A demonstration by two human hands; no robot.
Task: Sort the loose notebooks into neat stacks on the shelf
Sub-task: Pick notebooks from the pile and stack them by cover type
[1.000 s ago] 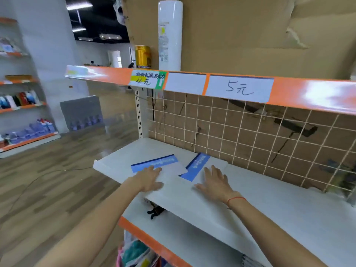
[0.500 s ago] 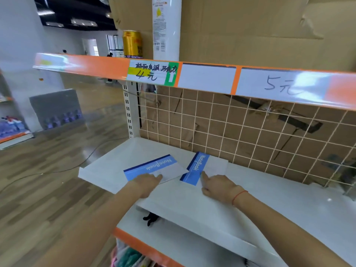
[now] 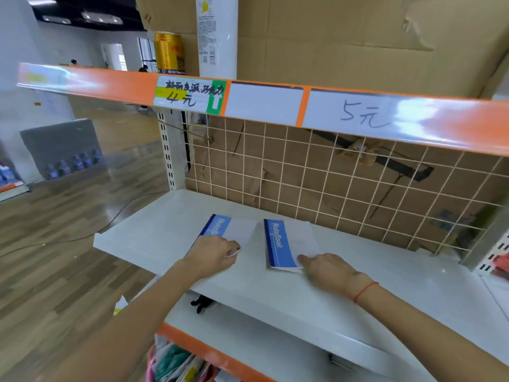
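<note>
Nearest us, our left hand (image 3: 213, 256) curls its grip around the near edge of the left notebook (image 3: 230, 230), while our right hand (image 3: 326, 268), a red string at the wrist, presses fingertips (image 3: 301, 258) on the near corner of the right notebook (image 3: 286, 244), its grip folded and clasping nothing; both blue-and-white notebooks lie flat, side by side and apart, on the white shelf (image 3: 154, 230). Behind them stands a wire grid (image 3: 330, 188) over cardboard; above, an orange rail (image 3: 110, 84) carries handwritten price tags (image 3: 190, 95).
</note>
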